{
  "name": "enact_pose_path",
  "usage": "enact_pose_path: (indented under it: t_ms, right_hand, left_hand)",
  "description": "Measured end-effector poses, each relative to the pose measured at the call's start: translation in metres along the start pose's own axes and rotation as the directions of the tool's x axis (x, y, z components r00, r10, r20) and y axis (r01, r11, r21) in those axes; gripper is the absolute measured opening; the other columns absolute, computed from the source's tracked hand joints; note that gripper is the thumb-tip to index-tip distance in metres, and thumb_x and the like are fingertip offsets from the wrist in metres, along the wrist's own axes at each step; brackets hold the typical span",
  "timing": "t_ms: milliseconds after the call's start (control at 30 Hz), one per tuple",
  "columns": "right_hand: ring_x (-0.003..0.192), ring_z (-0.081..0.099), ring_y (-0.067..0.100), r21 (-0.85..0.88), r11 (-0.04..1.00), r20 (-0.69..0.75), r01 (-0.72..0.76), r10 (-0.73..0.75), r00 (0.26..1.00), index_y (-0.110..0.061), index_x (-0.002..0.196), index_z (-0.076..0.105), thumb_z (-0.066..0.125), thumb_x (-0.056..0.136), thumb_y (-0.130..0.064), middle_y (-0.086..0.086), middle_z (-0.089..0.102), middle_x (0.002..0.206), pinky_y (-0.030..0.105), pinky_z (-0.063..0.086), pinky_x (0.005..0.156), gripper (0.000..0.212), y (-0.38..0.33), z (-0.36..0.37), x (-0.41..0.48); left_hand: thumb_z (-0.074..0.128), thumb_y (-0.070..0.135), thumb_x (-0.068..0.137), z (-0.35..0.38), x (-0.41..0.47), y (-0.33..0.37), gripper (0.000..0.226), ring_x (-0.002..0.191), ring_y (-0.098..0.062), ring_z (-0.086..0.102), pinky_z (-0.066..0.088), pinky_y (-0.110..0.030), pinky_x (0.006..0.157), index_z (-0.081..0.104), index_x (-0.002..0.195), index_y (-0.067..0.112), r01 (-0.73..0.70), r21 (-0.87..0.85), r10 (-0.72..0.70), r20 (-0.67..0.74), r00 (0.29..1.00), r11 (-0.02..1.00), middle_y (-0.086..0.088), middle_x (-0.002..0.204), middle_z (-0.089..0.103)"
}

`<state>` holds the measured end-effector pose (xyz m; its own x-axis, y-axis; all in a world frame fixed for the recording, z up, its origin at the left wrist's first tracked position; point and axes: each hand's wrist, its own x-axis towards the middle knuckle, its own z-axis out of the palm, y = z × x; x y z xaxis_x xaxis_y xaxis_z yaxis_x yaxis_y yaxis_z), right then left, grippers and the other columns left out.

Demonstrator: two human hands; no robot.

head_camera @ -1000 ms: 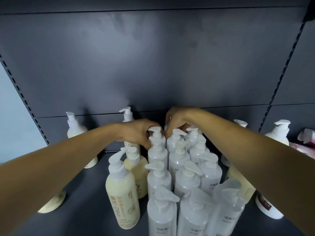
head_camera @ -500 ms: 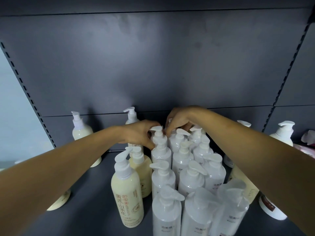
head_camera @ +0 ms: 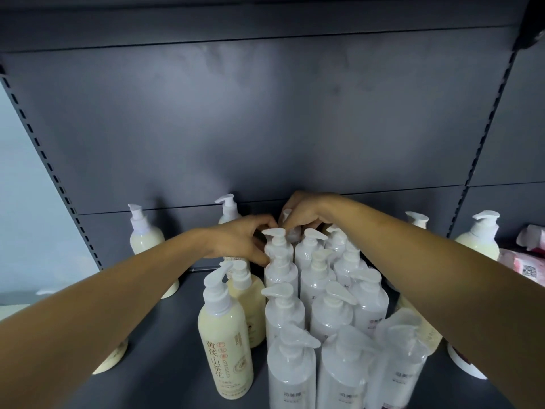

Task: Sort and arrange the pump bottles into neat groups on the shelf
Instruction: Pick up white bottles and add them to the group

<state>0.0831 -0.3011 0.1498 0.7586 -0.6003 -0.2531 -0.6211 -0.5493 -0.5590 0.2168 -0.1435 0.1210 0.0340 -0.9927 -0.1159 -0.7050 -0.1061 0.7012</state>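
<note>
Several white pump bottles (head_camera: 330, 308) wrapped in clear film stand packed in rows at the middle of the dark shelf (head_camera: 165, 364). My left hand (head_camera: 239, 240) grips the rearmost white bottle of the left row (head_camera: 275, 246) at its neck. My right hand (head_camera: 303, 212) pinches the pump head of a white bottle at the very back (head_camera: 292, 233), mostly hidden behind my fingers. Cream-yellow pump bottles (head_camera: 225, 343) stand just left of the white group.
More cream bottles stand apart: one at the back left (head_camera: 146, 234), one behind my left hand (head_camera: 228, 206), two at the right (head_camera: 480, 234). A pink packet (head_camera: 528, 264) lies at the far right. Slotted uprights frame the grey back panel (head_camera: 265, 128).
Both hands stay at the back of the white group; fingers have closed tighter on the rear pump heads. The camera has shifted slightly.
</note>
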Motion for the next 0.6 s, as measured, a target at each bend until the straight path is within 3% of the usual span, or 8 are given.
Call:
enact_pose_path:
  t_ms: [167,267,400,500,600]
  right_hand:
    - [0.102,0.078,0.033,0.033,0.998,0.04,0.056,-0.058,0.998,0.001,0.112,0.076,0.083,0.085,-0.003,0.018,0.076,0.1,0.044,0.066,0.087,0.028,-0.01,0.01,0.012]
    - [0.101,0.077,0.031,0.062,0.996,0.057,0.067,-0.07,0.996,0.001,0.109,0.076,0.083,0.087,-0.004,0.014,0.074,0.095,0.044,0.066,0.089,0.024,-0.015,0.013,0.014]
    - [0.093,0.074,0.03,0.074,0.995,0.081,0.06,-0.066,0.995,0.005,0.114,0.074,0.081,0.087,-0.002,0.014,0.073,0.091,0.046,0.065,0.091,0.028,-0.022,0.015,0.017]
    - [0.1,0.078,0.037,0.074,0.996,0.061,0.049,-0.053,0.997,0.009,0.116,0.073,0.082,0.085,-0.002,0.018,0.073,0.094,0.046,0.066,0.088,0.034,-0.027,0.019,0.019]
    - [0.098,0.079,0.036,0.029,0.999,0.061,0.04,-0.042,0.997,0.005,0.113,0.075,0.084,0.08,-0.001,0.014,0.073,0.087,0.038,0.067,0.078,0.035,-0.031,0.019,0.019]
  left_hand:
    - [0.079,0.015,0.069,0.0,-0.01,-0.007,0.044,0.086,-0.018,0.063,0.06,-0.05,0.084,0.056,0.105,0.028,0.068,0.037,-0.066,-0.055,0.996,0.997,-0.016,0.096,0.065]
    - [0.074,0.008,0.076,0.0,-0.014,-0.005,0.043,0.09,-0.02,0.064,0.059,-0.054,0.087,0.055,0.114,0.016,0.095,0.042,-0.091,-0.084,0.992,0.995,-0.019,0.102,0.068]
    - [0.068,-0.008,0.089,-0.004,-0.018,-0.003,0.038,0.097,-0.02,0.069,0.059,-0.045,0.092,0.057,0.122,0.006,0.14,-0.041,-0.143,-0.09,0.986,0.989,-0.014,0.114,0.072]
    - [0.071,-0.006,0.089,-0.002,-0.021,0.003,0.035,0.096,-0.021,0.071,0.059,-0.039,0.094,0.059,0.121,0.002,0.163,-0.143,-0.175,-0.081,0.981,0.976,-0.022,0.123,0.069]
    - [0.075,-0.003,0.089,0.003,-0.019,0.004,0.034,0.095,-0.018,0.071,0.061,-0.028,0.086,0.06,0.119,0.001,0.169,-0.167,-0.187,-0.094,0.978,0.971,-0.023,0.13,0.067]
